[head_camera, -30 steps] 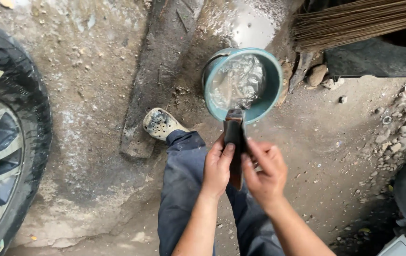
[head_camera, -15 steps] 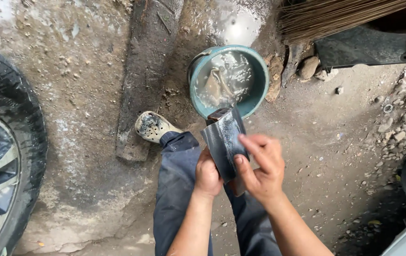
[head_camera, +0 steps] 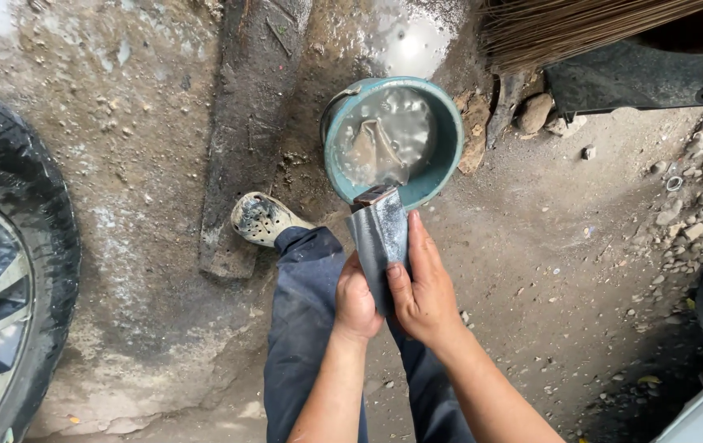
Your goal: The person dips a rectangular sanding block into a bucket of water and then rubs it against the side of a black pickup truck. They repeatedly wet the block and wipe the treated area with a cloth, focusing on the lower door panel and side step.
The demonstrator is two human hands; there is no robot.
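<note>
Head view shows one wet metal blade (head_camera: pixel 379 242) held just below one teal basin (head_camera: pixel 450 135) of water, the left hand (head_camera: pixel 355 302) curled shut around it, the right hand (head_camera: pixel 425 291) pressing flat fingers alongside it.

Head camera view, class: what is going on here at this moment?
A person holds a flat grey metal piece in both hands, the left hand gripping its lower edge and the right hand along its side. Its top end sits over a teal basin of murky water on the dirt ground. A car tyre stands at left.
</note>
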